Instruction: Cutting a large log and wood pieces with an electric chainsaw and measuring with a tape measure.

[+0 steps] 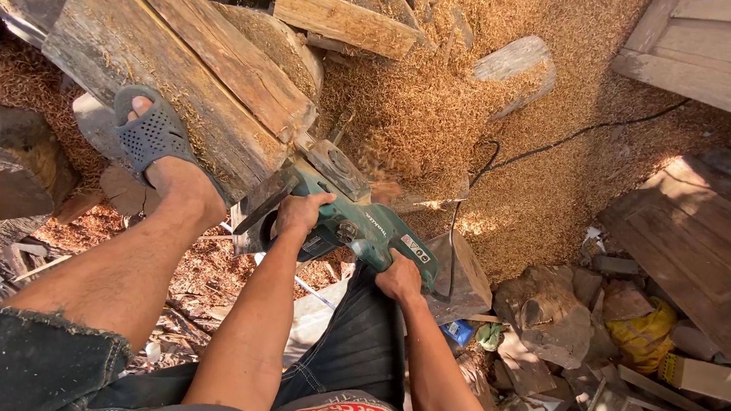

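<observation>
Green electric chainsaw (363, 228) at frame centre, nose buried in the end of a split timber block (173, 71) at upper left. Left hand (300, 213) wrapped tight round the front handle, right hand (399, 278) clenched on the rear one. Sandalled foot (157, 145) pressed on the block, sawdust (446, 106) heaped beyond, black cord (569, 136) trailing toward upper right.

An outdoor woodcutting yard or rough carpentry site. Sawdust (446, 106) blankets the ground, with heavy timber beams (174, 62), offcut scraps (614, 408) and weathered plank panels (719, 248) lying about. A green electric chainsaw (363, 228) trails its black cable (569, 136) across the shavings.
</observation>
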